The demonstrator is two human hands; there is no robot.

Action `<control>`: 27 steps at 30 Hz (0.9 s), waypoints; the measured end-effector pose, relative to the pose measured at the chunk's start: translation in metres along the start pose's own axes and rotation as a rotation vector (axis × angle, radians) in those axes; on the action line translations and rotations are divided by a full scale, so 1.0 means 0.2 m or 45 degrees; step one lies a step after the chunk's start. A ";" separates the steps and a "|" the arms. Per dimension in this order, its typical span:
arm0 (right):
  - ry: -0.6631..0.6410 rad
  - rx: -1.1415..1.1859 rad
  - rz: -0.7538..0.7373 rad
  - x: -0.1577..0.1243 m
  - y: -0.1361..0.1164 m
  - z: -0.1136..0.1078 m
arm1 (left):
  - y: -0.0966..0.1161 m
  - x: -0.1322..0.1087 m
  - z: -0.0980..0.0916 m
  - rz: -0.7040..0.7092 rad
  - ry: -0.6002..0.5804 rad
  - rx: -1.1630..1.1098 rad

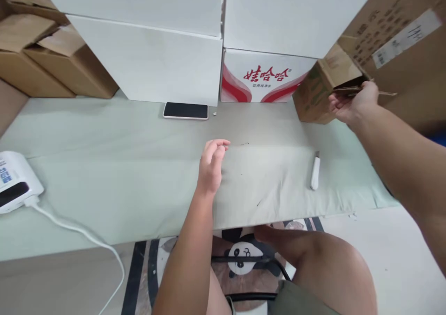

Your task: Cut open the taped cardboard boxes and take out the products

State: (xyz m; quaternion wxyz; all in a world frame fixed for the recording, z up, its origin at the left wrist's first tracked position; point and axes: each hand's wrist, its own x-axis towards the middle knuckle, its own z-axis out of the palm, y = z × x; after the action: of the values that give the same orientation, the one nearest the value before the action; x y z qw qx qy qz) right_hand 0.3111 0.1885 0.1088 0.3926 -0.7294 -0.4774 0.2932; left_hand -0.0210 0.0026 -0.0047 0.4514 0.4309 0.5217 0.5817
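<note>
Early stage, seemingly: gripping flap of small carton (313,96) w/ R hand (353,103), far right on table (121,166); not yet brought near. L hand (211,164) empty, fingers half-curled, hovering mid-table. White tool (315,172) untouched, near right.

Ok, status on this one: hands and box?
Left hand empty, low over the table. Right hand gripping small cardboard box at its open end. White pen-shaped tool lies between them, untouched.
</note>
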 end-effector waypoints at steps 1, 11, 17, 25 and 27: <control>-0.012 0.086 0.059 0.02 -0.01 0.02 | 0.00 0.00 -0.02 0.000 0.010 0.003; -0.179 -0.079 0.386 -0.06 0.01 0.20 | 0.04 0.05 -0.08 0.005 0.028 -0.029; -0.349 -0.218 0.208 -0.33 -0.07 0.37 | 0.07 -0.03 -0.16 0.024 0.063 -0.135; -0.709 -0.425 -0.227 -0.70 -0.35 0.97 | 0.14 -0.09 -0.34 -0.071 0.178 -0.367; -0.790 -0.559 -0.421 -0.80 -0.44 1.15 | 0.15 -0.10 -0.41 -0.117 0.229 -0.431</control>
State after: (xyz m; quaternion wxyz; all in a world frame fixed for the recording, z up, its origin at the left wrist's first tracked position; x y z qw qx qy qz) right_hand 0.0256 0.1290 0.0728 0.1070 -0.5864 -0.7349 0.3233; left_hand -0.0981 -0.0359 0.0167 0.4951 0.2709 0.4736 0.6762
